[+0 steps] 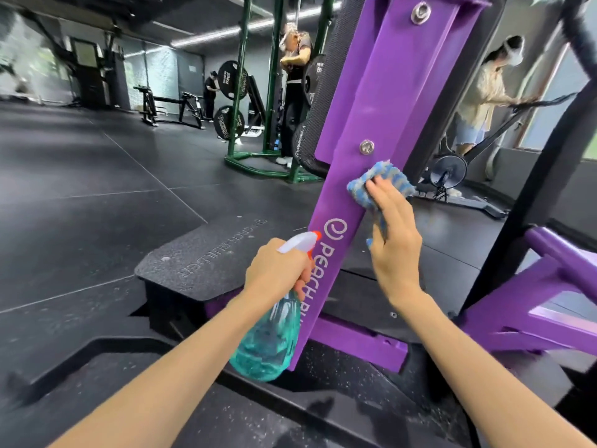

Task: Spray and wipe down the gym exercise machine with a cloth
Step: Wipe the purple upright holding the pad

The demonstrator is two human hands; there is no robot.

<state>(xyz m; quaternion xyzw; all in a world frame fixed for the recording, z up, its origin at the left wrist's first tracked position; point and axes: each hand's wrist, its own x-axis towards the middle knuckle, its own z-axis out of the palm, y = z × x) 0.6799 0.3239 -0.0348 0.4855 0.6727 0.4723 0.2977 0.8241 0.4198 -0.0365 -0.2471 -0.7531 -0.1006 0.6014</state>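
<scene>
A purple slanted beam (378, 101) of the exercise machine rises through the middle of the view, with white lettering low on it. My right hand (392, 234) presses a blue and white cloth (381, 181) flat against the beam just below a metal bolt (366, 146). My left hand (277, 270) grips the neck of a teal spray bottle (268, 337) with a white and orange trigger head, held just left of the beam's lower part.
The machine's black textured platform (206, 253) lies left of the beam and purple frame bars (549, 299) stand at the right. A green rack with weight plates (268, 92) and three people stand farther back. Black rubber floor (97, 163) spreads to the left.
</scene>
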